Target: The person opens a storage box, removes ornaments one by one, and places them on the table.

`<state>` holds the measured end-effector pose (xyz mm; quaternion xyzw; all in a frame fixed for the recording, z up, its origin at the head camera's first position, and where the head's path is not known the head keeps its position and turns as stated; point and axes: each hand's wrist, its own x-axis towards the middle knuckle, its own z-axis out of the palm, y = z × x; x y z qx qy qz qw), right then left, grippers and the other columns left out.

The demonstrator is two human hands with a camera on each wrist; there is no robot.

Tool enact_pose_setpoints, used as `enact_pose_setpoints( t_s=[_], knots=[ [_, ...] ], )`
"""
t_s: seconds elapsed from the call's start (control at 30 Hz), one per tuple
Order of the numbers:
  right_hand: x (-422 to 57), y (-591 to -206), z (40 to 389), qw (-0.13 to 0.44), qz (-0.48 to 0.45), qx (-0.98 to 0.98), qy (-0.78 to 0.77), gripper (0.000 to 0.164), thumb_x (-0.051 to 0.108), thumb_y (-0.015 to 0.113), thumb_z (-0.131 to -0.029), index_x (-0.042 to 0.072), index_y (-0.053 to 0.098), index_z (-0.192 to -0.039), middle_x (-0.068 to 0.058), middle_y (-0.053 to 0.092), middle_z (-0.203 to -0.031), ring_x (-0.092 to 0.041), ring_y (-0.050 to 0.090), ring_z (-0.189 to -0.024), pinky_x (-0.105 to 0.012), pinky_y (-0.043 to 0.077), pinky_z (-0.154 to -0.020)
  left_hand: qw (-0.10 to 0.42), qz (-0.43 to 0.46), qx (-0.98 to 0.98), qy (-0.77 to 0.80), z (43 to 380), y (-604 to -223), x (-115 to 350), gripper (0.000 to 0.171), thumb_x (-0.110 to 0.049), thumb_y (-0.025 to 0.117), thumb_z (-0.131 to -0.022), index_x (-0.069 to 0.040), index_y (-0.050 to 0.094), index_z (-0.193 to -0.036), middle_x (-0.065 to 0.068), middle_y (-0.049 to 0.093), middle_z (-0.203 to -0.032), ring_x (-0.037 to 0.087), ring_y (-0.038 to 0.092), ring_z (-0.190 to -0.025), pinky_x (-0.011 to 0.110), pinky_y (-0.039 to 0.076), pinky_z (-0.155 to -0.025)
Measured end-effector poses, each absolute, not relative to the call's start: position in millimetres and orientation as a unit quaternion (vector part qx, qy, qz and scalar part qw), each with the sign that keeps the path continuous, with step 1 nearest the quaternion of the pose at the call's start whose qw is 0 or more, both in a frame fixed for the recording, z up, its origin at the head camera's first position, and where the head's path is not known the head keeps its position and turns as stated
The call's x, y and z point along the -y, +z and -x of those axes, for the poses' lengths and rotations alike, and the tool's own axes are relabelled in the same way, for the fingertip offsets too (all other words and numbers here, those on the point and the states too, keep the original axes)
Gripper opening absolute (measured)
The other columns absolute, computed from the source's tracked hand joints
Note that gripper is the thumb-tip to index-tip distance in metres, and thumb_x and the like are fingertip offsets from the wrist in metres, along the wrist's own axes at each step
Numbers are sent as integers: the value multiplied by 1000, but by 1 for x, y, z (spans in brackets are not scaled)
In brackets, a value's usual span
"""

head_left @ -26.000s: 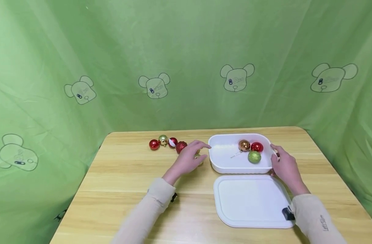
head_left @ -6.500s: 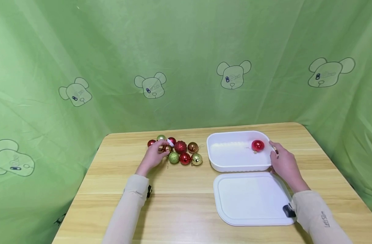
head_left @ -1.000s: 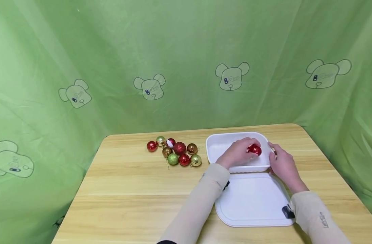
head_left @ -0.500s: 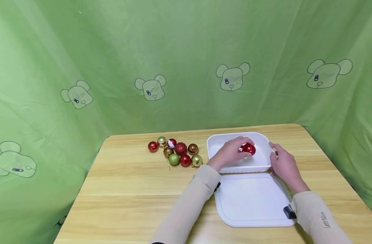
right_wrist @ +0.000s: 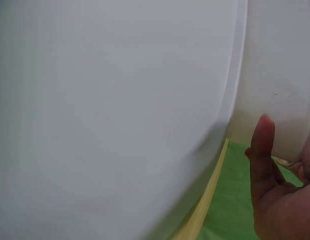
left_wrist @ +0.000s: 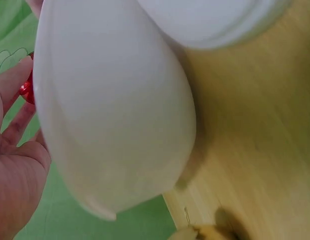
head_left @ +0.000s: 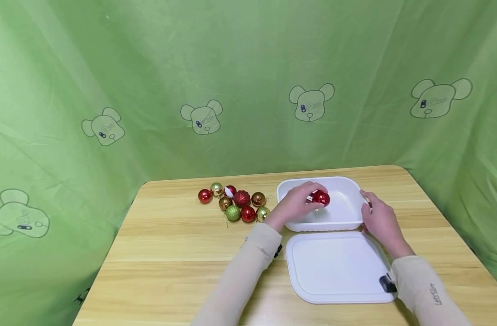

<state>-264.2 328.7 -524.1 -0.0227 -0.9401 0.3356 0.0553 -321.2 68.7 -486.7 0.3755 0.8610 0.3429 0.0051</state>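
My left hand pinches a shiny red Christmas ball between thumb and fingers, over the left part of a white plastic container. In the left wrist view the same red ball shows partly behind the container wall. My right hand grips the container's right end at the rim. In the right wrist view, the thumb of the right hand lies against the container's outer side. No other ball shows in the container.
Left of the container sits a cluster of Christmas balls, among them a dark red textured one, a green glittery one and a brown one. A white lid lies on the wooden table in front of the container.
Earlier the red ball lay in the container's right part; my left hand has taken hold of it and moved it left. Before that, two other balls left the container. The right hand stays put.
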Motion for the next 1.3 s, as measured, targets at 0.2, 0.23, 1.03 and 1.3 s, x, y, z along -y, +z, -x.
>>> enact_pose_setpoints(
  t_s=[0.2,0.23,1.03,1.3],
  knots=[
    [-328,-523,263,52,23,940,336,54,17,33,-109,-1,29,-160,-28,60,-105,-19,61,-52,-32,53,-47,0,-380,-855,353,319,-481,-55,36,-22,73,-98,-17,62,-132,-1,67,-130,9,63,-117,21,52,-104],
    [-328,-524,263,50,24,940,337,54,17,33,-109,-1,28,-160,-28,60,-105,-19,61,-53,-32,54,-47,0,-379,-854,356,318,-481,-53,36,-22,73,-98,-17,62,-132,-1,67,-129,9,63,-117,23,53,-105],
    [-326,-522,263,34,34,938,343,55,19,32,-111,1,25,-162,-27,59,-104,-20,61,-56,-32,54,-46,10,-362,-843,397,305,-469,-10,35,-20,71,-99,-17,62,-133,-1,64,-133,10,62,-122,12,53,-97],
    [-326,-522,264,33,35,938,342,55,19,33,-111,2,25,-162,-26,59,-103,-21,61,-57,-31,54,-48,8,-346,-850,396,300,-468,9,36,-22,71,-99,-19,62,-134,-3,64,-132,12,62,-123,14,53,-97]
  ],
)
